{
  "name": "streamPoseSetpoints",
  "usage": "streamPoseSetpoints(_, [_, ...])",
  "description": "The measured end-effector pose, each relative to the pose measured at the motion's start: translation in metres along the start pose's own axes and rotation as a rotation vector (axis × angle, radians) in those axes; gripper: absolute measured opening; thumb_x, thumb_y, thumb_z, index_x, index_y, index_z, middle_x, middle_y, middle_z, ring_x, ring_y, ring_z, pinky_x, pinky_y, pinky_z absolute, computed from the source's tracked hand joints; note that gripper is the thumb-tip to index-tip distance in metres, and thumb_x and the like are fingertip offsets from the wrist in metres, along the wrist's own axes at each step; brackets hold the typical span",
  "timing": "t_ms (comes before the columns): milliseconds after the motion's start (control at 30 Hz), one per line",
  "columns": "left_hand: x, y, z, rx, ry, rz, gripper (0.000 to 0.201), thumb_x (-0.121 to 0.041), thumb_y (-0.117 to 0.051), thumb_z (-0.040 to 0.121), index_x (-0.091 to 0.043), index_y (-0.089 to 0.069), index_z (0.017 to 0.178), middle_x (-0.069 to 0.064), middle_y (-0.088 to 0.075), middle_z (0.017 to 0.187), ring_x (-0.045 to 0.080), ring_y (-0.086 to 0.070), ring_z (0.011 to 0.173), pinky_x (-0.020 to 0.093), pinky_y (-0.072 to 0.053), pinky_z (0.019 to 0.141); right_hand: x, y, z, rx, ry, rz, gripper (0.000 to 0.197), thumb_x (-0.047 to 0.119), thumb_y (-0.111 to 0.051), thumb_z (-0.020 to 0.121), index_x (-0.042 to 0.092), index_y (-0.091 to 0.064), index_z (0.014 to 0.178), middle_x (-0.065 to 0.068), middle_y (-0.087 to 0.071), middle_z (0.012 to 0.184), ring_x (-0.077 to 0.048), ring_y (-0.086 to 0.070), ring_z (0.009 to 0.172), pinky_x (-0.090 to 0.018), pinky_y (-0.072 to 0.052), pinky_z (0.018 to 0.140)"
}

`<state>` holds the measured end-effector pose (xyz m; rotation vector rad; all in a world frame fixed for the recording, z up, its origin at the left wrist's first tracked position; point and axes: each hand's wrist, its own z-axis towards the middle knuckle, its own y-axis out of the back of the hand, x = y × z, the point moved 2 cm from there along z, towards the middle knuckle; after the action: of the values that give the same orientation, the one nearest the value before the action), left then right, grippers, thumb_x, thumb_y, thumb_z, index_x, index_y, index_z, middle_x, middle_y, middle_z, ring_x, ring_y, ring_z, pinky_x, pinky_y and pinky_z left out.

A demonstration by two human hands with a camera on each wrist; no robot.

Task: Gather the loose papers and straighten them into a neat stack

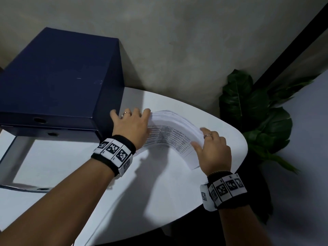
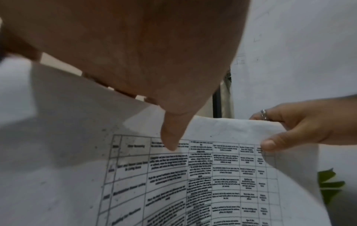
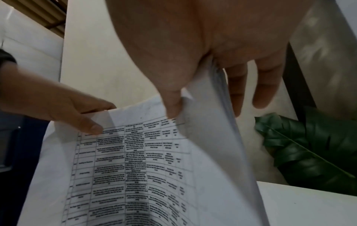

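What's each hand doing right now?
Left hand: grips the left edge of the paper stack.
Right hand: grips its right edge.

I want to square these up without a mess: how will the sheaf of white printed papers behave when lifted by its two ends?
Probably floppy: the sheaf of white printed papers already bows between the left hand and right hand. Sheets may slide apart, since their edges fan out at the right grip. It looks light enough for fingertips.
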<state>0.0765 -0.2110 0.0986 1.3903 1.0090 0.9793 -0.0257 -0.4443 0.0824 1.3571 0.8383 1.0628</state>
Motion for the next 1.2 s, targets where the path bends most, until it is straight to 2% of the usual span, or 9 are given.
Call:
streamPoseSetpoints(133, [-0.028,0.015,0.017,0.074,-0.144,-0.091,0.049,-0.058,-0.06,0.086,-0.028,-0.046,0.121,-0.003,-0.065,0.116,0.027,-0.061,0.109,0.055,-0.034,0.097,0.002,0.008,0.006,-0.026,-0.037,0.122,0.028,0.033,-0.058,0.095,0.017,-0.062,0.118,-0.003,-0.067,0.109,-0.031,-0.056,0.102,-0.043,-0.048,0.079])
streamPoseSetpoints(267, [-0.053,0.021,0.029,0.027,-0.304,-0.131,0.015,-0.04,-0.054,0.095,-0.03,-0.056,0.107,0.004,-0.07,0.105,0.032,-0.067,0.093,0.033,-0.038,0.066,-0.006,0.021,0.009,-0.238,0.044,0.238,0.023,0.028,-0.068,0.088,0.014,-0.067,0.106,-0.005,-0.069,0.102,-0.036,-0.06,0.098,-0.046,-0.05,0.08])
streamPoseSetpoints(400, [-0.033,0.029,0.022,-0.083,-0.192,-0.397,0.017,-0.038,-0.061,0.091,-0.024,-0.051,0.094,0.006,-0.067,0.087,0.034,-0.062,0.081,0.034,-0.04,0.061,-0.019,0.035,0.002,-0.593,-0.204,0.598,0.096,0.033,-0.086,0.066,0.008,-0.037,0.145,-0.013,-0.037,0.149,-0.028,-0.036,0.138,-0.029,-0.026,0.117])
streamPoseSetpoints(500, [-0.004,0.027,0.014,-0.092,-0.063,-0.952,0.018,-0.025,-0.076,0.084,-0.018,-0.062,0.09,-0.003,-0.068,0.075,0.018,-0.063,0.068,0.029,-0.046,0.057,-0.013,0.02,0.003,-0.381,-0.49,1.177,0.122,0.018,-0.09,0.066,0.016,-0.006,0.155,-0.009,-0.019,0.16,-0.023,-0.028,0.145,-0.028,-0.026,0.114])
streamPoseSetpoints(600, [0.005,0.022,0.003,-0.057,-0.021,-1.398,0.021,-0.007,-0.074,0.086,-0.012,-0.067,0.106,-0.012,-0.073,0.086,-0.004,-0.069,0.074,0.013,-0.053,0.068,0.007,0.009,0.009,-0.069,-0.331,1.643,0.079,0.0,-0.077,0.079,0.011,-0.036,0.146,-0.01,-0.055,0.141,-0.022,-0.054,0.129,-0.043,-0.043,0.108])
streamPoseSetpoints(767, [0.0,0.006,-0.013,-0.301,0.074,-1.333,0.022,-0.01,-0.062,0.096,-0.012,-0.055,0.117,-0.016,-0.065,0.099,-0.014,-0.063,0.087,0.006,-0.048,0.077,0.025,0.036,0.009,-0.219,-0.133,1.491,0.027,-0.001,-0.078,0.079,0.016,-0.072,0.099,0.008,-0.077,0.097,-0.006,-0.072,0.094,-0.016,-0.054,0.077])
streamPoseSetpoints(867, [0.002,-0.023,-0.026,-0.28,0.061,-1.193,0.034,-0.025,-0.057,0.1,-0.009,-0.05,0.129,-0.002,-0.065,0.113,0.011,-0.064,0.105,0.027,-0.051,0.09,0.03,0.019,-0.001,-0.237,-0.175,1.413,0.03,-0.001,-0.083,0.072,0.023,-0.069,0.082,0.018,-0.073,0.08,0.005,-0.071,0.079,-0.012,-0.054,0.068])
streamPoseSetpoints(1067, [0.024,-0.042,-0.036,-0.128,0.154,-1.663,0.085,-0.078,-0.038,0.087,-0.027,-0.03,0.154,-0.004,-0.045,0.153,0.016,-0.042,0.141,0.052,-0.033,0.115,0.031,-0.004,-0.008,-0.141,-0.159,1.368,0.039,-0.003,-0.086,0.066,0.016,-0.07,0.096,0.012,-0.073,0.092,0.001,-0.072,0.085,-0.012,-0.054,0.071])
streamPoseSetpoints(1200, [0.014,-0.009,-0.029,-0.116,0.184,-1.872,0.085,-0.068,-0.001,0.094,-0.017,-0.032,0.154,0.005,-0.052,0.148,0.013,-0.052,0.134,0.032,-0.045,0.109,0.034,0.004,-0.009,-0.154,-0.087,1.375,0.046,-0.009,-0.084,0.065,0.004,-0.069,0.106,0.01,-0.072,0.094,0.002,-0.072,0.086,-0.011,-0.054,0.073])
